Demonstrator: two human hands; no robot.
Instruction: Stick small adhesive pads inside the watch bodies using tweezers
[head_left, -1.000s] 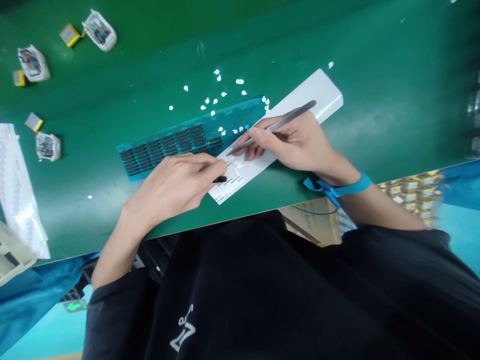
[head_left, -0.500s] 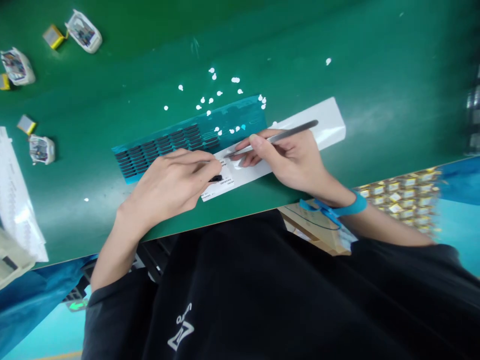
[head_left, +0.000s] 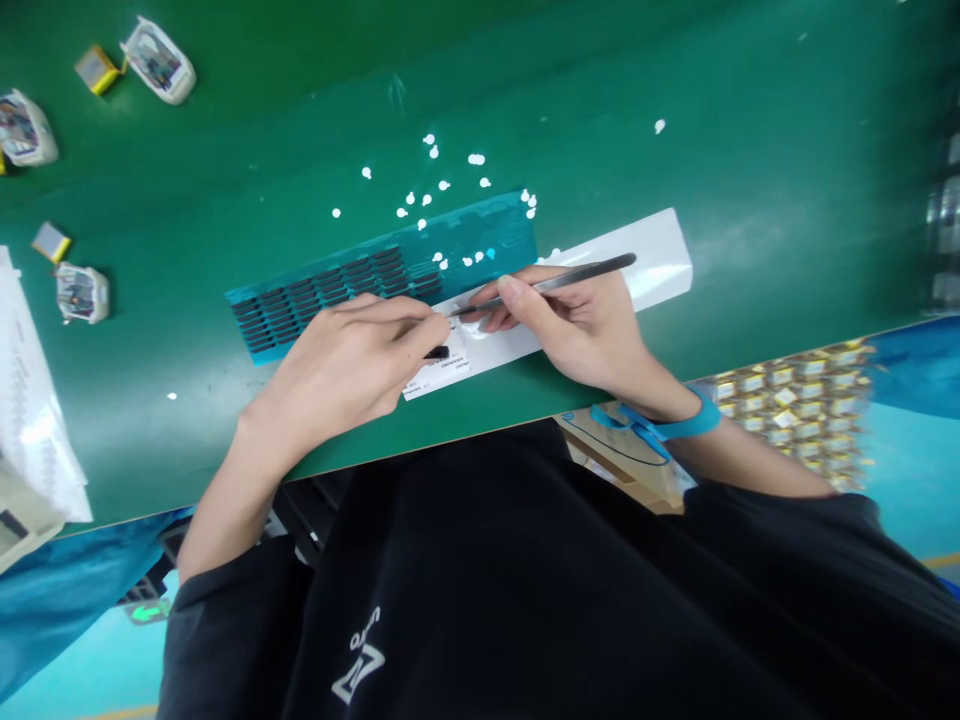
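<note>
My right hand [head_left: 577, 325] is closed on a pair of dark tweezers [head_left: 589, 272], whose tips point left toward my left fingertips. Pinched in my left hand [head_left: 352, 360] is a small black part [head_left: 438, 352]; only its end shows below the thumb. Under both hands lies a white label sheet [head_left: 652, 255] with printed labels at its left end. Behind it, a blue film strip [head_left: 480, 225] carries rows of thin black pieces [head_left: 330, 295]. What the tweezer tips touch is too small to tell.
Several small white round tabs [head_left: 443, 186] are scattered on the green table [head_left: 750, 200]. White open housings [head_left: 158, 60] with yellow-edged battery packs [head_left: 97, 70] lie at the far left. Papers [head_left: 37, 400] and a beige bin [head_left: 26, 520] are at the left edge.
Both hands keep their grips and stay almost in place. The tweezers lie slightly flatter, their tips close to my left fingers. The whole view has shifted slightly.
</note>
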